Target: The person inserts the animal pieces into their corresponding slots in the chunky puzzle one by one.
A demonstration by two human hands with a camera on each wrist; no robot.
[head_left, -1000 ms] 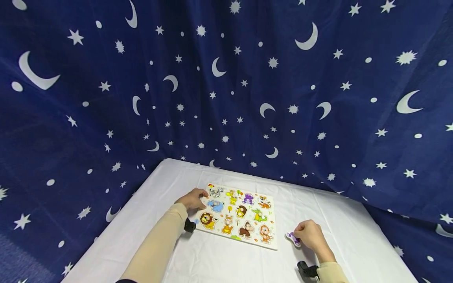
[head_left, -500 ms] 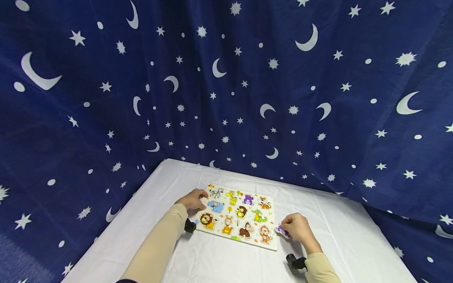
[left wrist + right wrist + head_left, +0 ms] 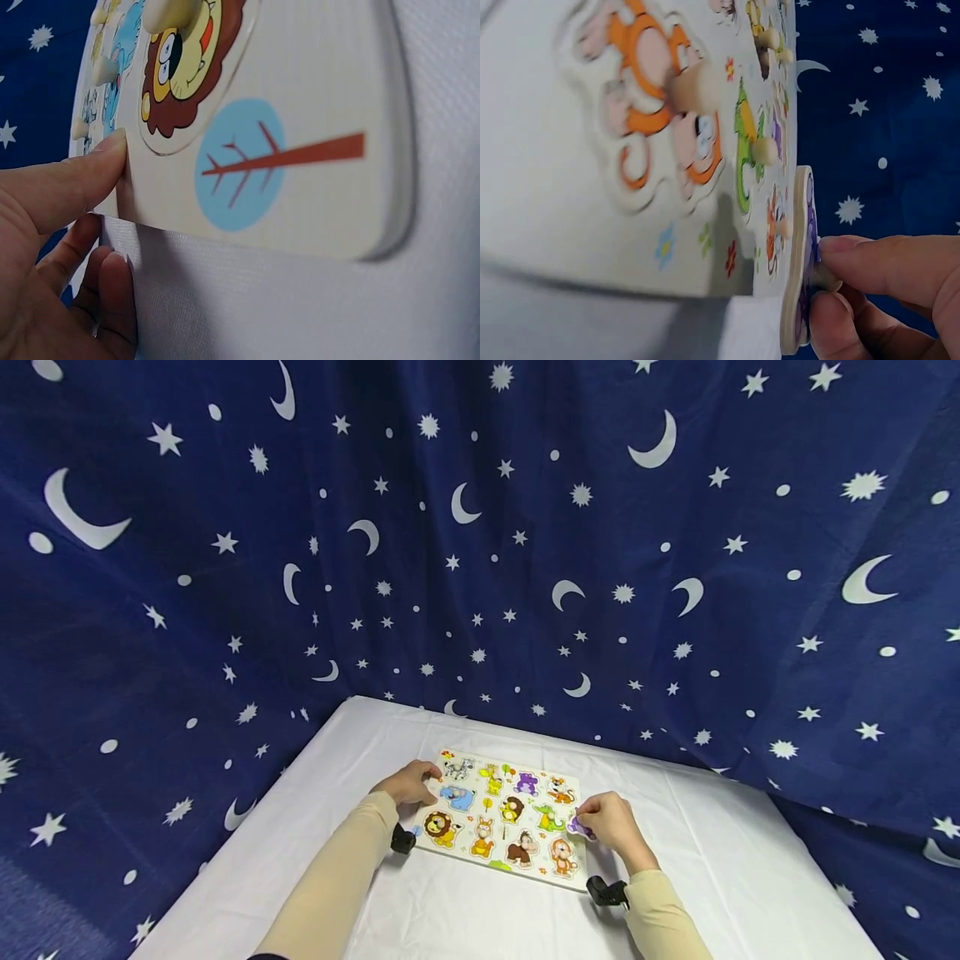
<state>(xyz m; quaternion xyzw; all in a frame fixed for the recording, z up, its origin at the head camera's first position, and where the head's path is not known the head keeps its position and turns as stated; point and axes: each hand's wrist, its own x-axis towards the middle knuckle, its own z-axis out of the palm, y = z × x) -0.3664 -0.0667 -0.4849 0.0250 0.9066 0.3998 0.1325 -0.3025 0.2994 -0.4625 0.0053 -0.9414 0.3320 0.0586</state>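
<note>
A wooden knob puzzle board (image 3: pixel 480 860) with colourful animals lies on the white table. My left hand (image 3: pixel 408 782) holds its left edge; in the left wrist view the thumb (image 3: pixel 105 165) lies on the top face, near the lion (image 3: pixel 176 82), with the other fingers curled at the edge. My right hand (image 3: pixel 611 822) pinches a purple animal puzzle piece (image 3: pixel 581 829) by its knob (image 3: pixel 825 280). In the right wrist view the piece (image 3: pixel 798 255) stands edge-on above the board's right edge. Its printed face is mostly hidden.
On the board are a crocodile (image 3: pixel 551 817), a monkey (image 3: pixel 562 857), a tiger (image 3: pixel 559 789) and a purple animal shape (image 3: pixel 527 783), among others. A white cloth covers the table (image 3: pixel 465 918). Dark blue curtains (image 3: pixel 480 568) with moons and stars stand behind and at the sides.
My right hand has carried the purple puzzle piece leftward and away from me, from the table beside the board to over its right edge. The left hand and the board have stayed put.
</note>
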